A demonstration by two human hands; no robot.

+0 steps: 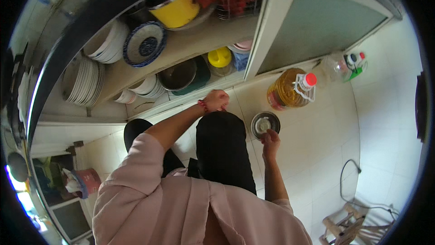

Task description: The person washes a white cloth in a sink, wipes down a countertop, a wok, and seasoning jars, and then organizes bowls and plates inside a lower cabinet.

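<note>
My right hand (271,142) grips the near rim of a small round metal bowl (274,122), held over the tiled floor; something pale shows in its middle. My left hand (216,100), a red beaded bracelet on its wrist, is at my knee beside the cabinet's lower edge. Its fingers are curled, and whether they hold anything is hidden. A large plastic bottle of yellow oil (287,90) with a red cap and white handle stands on the floor beyond the bowl.
An open cabinet holds stacked plates (85,81), bowls (108,44), a blue-rimmed dish (145,44) and a yellow pot (176,8). Its frosted door (316,24) is at upper right. More bottles (350,63) stand by the wall; a wooden stool (345,224) is lower right.
</note>
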